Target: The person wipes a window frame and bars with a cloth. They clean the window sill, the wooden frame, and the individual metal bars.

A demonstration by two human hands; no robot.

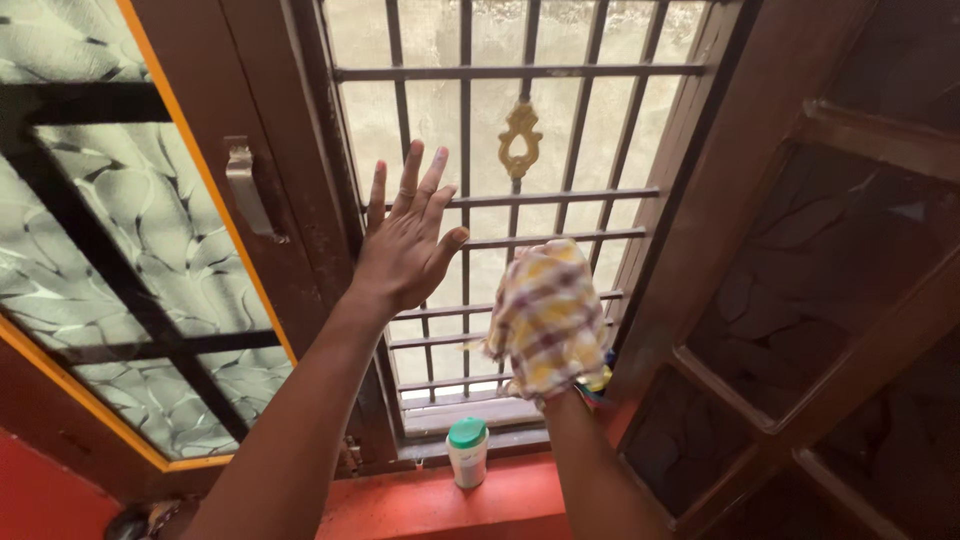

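Two hands (405,240), one cloth (547,318), one bottle (467,452).

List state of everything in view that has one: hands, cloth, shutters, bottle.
left hand: open, fingers spread, at the window grille
right hand: wrapped in checked cloth, against the grille
left shutter: swung open
right shutter: swung open
small bottle: upright on sill, green cap on

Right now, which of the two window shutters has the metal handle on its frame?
The left shutter, the one with pale patterned glass and an orange edge. Its grey handle sits beside the open left hand. The dark-glass right shutter shows none.
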